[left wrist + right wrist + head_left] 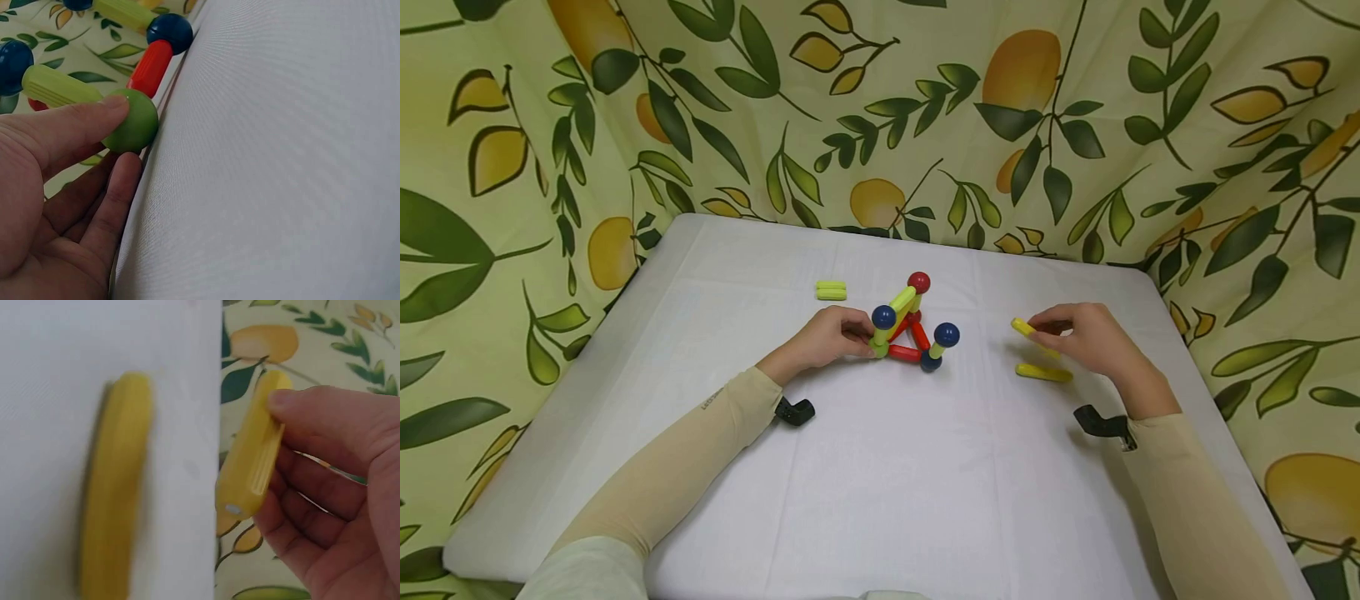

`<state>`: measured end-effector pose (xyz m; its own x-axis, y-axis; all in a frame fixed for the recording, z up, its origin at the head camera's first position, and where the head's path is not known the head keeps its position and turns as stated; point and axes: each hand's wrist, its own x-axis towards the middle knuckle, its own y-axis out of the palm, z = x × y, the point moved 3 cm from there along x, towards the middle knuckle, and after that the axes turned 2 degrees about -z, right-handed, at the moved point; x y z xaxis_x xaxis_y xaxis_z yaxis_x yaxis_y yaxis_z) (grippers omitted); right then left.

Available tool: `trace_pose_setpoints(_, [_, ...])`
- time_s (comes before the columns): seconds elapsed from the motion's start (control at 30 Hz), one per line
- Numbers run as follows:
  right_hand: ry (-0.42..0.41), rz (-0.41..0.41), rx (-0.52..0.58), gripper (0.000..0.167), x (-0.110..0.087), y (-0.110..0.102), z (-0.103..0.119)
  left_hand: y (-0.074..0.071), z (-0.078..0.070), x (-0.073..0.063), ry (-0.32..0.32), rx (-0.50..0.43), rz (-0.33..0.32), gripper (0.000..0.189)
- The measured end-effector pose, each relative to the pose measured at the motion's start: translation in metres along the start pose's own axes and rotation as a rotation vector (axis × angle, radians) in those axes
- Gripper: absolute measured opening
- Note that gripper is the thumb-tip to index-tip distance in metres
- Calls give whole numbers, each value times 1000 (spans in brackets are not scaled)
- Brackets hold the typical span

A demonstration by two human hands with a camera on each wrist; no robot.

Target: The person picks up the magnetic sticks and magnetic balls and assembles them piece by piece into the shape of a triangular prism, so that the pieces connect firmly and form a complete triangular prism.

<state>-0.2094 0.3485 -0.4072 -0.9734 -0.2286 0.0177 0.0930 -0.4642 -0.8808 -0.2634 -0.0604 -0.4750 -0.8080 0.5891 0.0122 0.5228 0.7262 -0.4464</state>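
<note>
My left hand (826, 337) pinches the green ball (137, 122) at the near left corner of a magnetic ball-and-stick frame (905, 354). Red sticks form its triangular base, and yellow-green sticks stand up from the corners. A red ball (919, 282) and two blue balls (883, 317) top the uprights; one yellow-green stick (902, 301) links the left blue ball with the red one. To the right, my right hand (1086, 333) holds a yellow stick (250, 456) between thumb and fingers, above the table. Below it lies another yellow stick (1043, 373), slightly curved.
Two short yellow-green sticks (831, 291) lie side by side behind my left hand. All this is on a white-covered table (880, 483). A patterned curtain (880, 125) hangs behind and along both sides. Each wrist carries a black camera mount (795, 412).
</note>
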Motion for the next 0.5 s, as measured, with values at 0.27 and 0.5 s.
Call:
trace_pose_setpoints(0.27, [-228, -170, 71, 17, 11, -18, 39, 0, 2, 0, 7, -18, 4, 21])
trace_pose_setpoints(0.5, [-244, -202, 120, 14, 22, -21, 60, -1, 2, -1, 2, -16, 9, 22])
